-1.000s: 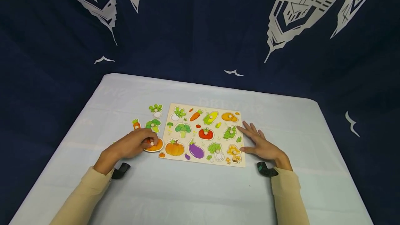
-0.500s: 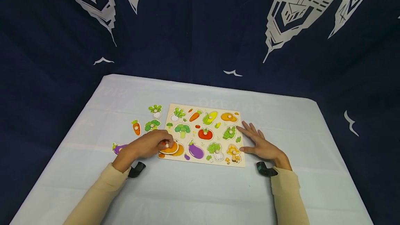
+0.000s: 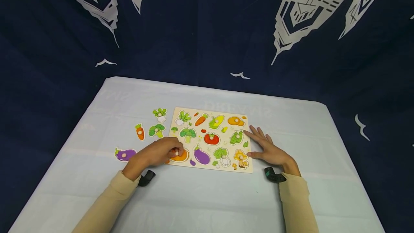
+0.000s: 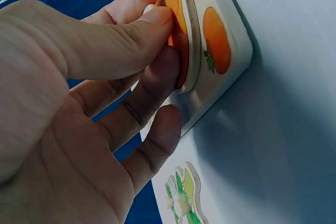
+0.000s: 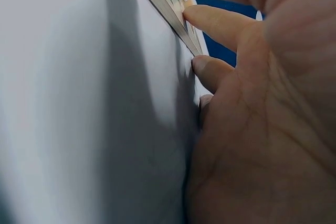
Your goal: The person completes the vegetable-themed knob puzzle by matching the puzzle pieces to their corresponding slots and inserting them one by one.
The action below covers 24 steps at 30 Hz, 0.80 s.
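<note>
A wooden vegetable puzzle board (image 3: pixel 194 143) lies on the table. My left hand (image 3: pixel 161 152) is over its front left corner and pinches the white knob of an orange pumpkin puzzle piece (image 3: pixel 180 156). In the left wrist view, thumb and forefinger meet at that knob, and the pumpkin piece (image 4: pixel 181 35) lies over the board beside a small printed pumpkin (image 4: pixel 216 40). With fingers spread, my right hand (image 3: pixel 270 150) rests at the board's right edge; its forefinger (image 5: pixel 220 22) touches the board's top and another finger lies by the side.
Left of the board lie loose knobbed pieces: a radish (image 3: pixel 160 115), a broccoli (image 3: pixel 156 131), a carrot (image 3: pixel 139 132) and an eggplant (image 3: pixel 125 154). Tomato (image 3: pixel 211 138), corn (image 3: pixel 216 122) and other knobbed pieces sit in the board. A dark blue printed curtain (image 3: pixel 194 28) hangs behind the white table.
My left hand has carried the pumpkin piece rightward from beside the board onto the printed pumpkin at its front left. The loose eggplant is uncovered. My right hand has stayed put.
</note>
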Each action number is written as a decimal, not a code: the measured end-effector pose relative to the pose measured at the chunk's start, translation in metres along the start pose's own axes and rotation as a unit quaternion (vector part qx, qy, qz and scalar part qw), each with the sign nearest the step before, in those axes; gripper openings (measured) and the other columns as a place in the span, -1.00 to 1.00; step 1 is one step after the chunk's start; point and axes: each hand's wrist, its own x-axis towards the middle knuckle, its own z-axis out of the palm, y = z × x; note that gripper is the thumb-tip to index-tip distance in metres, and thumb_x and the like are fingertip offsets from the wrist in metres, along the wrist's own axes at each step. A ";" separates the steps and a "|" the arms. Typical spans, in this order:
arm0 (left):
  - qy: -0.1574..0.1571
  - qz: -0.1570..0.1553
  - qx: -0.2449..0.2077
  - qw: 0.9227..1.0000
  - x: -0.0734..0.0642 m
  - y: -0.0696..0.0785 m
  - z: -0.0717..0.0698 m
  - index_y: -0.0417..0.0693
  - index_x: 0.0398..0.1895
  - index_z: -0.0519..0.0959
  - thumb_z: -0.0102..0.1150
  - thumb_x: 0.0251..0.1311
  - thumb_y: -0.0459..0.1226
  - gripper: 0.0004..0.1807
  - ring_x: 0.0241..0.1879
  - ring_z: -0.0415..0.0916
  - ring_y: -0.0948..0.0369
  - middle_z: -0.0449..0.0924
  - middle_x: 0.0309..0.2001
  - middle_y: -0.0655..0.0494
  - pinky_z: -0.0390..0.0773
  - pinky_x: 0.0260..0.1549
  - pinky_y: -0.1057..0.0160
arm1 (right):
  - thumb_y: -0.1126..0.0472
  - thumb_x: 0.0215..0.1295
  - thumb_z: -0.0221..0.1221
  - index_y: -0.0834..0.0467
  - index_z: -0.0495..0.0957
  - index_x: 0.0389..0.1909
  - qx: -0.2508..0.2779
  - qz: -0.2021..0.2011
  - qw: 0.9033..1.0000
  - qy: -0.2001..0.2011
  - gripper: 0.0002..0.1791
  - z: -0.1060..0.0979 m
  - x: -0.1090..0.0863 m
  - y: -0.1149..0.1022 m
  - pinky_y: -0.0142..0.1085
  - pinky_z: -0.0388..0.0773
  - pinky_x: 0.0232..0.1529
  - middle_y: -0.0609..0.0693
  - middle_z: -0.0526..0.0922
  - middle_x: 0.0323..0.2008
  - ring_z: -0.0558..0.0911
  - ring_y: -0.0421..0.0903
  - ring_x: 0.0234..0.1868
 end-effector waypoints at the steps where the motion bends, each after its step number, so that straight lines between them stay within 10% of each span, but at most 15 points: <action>1: -0.001 -0.003 0.000 1.000 0.000 0.000 0.000 0.06 -0.35 0.54 0.16 0.33 -0.47 -0.79 -0.25 0.39 0.23 0.50 -0.30 0.21 0.42 -0.24 0.29 | -0.02 0.22 0.37 -0.04 0.11 0.57 -0.001 0.000 1.000 0.000 -0.05 0.000 0.000 0.000 0.29 -0.52 0.47 0.13 -0.25 0.63 -0.42 0.21 0.61; 24: 0.002 -0.036 0.023 0.999 0.001 0.005 0.006 0.06 -0.34 0.53 0.24 0.29 -0.42 -0.83 -0.23 0.38 0.22 0.47 -0.31 0.22 0.42 -0.19 0.23 | -0.04 0.21 0.38 -0.08 0.11 0.57 0.000 0.008 1.000 -0.001 -0.04 0.000 0.000 0.000 0.26 -0.51 0.49 0.07 -0.24 0.64 -0.41 0.17 0.62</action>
